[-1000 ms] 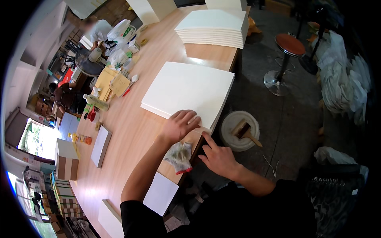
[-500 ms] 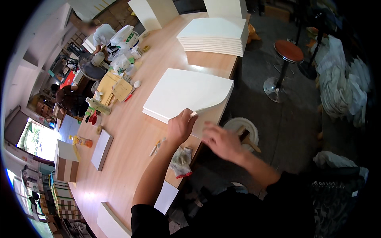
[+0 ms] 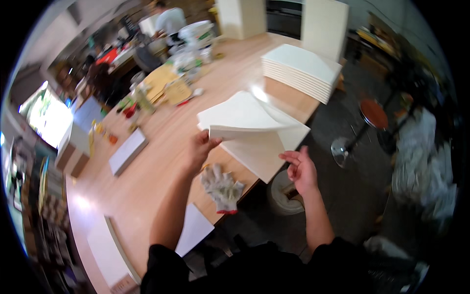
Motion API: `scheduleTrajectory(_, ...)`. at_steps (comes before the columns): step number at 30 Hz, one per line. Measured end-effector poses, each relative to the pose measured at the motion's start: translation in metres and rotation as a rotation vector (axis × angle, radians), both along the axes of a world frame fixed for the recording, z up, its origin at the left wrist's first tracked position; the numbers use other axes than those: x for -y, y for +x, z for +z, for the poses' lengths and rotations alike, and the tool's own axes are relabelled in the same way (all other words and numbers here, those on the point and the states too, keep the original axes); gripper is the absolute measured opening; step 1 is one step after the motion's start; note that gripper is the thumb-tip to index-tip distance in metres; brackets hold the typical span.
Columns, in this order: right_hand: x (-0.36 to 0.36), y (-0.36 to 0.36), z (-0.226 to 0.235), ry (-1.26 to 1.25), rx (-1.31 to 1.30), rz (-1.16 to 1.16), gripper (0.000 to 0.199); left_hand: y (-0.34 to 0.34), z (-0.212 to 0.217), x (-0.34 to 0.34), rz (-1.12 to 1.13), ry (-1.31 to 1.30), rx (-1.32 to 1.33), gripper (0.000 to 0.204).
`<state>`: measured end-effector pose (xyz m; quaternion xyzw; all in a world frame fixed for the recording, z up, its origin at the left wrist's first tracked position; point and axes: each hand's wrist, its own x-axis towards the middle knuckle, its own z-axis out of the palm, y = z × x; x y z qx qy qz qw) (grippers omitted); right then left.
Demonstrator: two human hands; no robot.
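A wad of large white paper sheets (image 3: 237,111) is raised at its near edge and curls back over itself. Its near left corner is pinched between the thumb and fingers of my left hand (image 3: 199,151). Beneath it, the lower sheets (image 3: 257,154) lie flat, reaching the table's right edge. My right hand (image 3: 302,171) is at the right of those sheets, fingers partly stretched and holding nothing; whether a fingertip touches the paper I cannot tell. A grey-white work glove with a red cuff (image 3: 220,186) lies close to my left forearm.
A thick layered stack of white sheets (image 3: 301,71) stands farther back on the wooden table (image 3: 161,186). Bottles, bags and a white bucket (image 3: 197,33) crowd its far left side. Right of the table are a lidded pail (image 3: 284,198) and a red-topped stool (image 3: 373,113). Two people are in the background.
My left hand has moved left with the lifted corner, folding the upper sheets back and baring those below. My right hand has turned and sits farther right. The whole view has shifted.
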<state>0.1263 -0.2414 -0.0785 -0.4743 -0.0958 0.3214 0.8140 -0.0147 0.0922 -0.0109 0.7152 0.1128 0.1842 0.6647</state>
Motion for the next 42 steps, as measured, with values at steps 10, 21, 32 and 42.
scheduleTrajectory(10,-0.097,-0.109,0.025,0.171,-0.178,0.478,0.043,-0.210,0.077,-0.049,0.079,0.298,0.261,0.048)
scheduleTrajectory(21,-0.228,-0.156,-0.007,-0.204,0.319,0.990,0.035,-0.415,-0.060,-0.019,0.632,-0.573,-0.194,0.026)
scheduleTrajectory(32,-0.222,-0.190,-0.009,-0.442,0.543,0.742,0.035,-0.423,-0.058,-0.023,0.784,-0.187,-0.610,0.025)
scheduleTrajectory(42,-0.215,-0.188,-0.002,-0.543,0.673,0.720,0.033,-0.438,-0.063,0.038,1.009,0.292,-0.604,0.026)
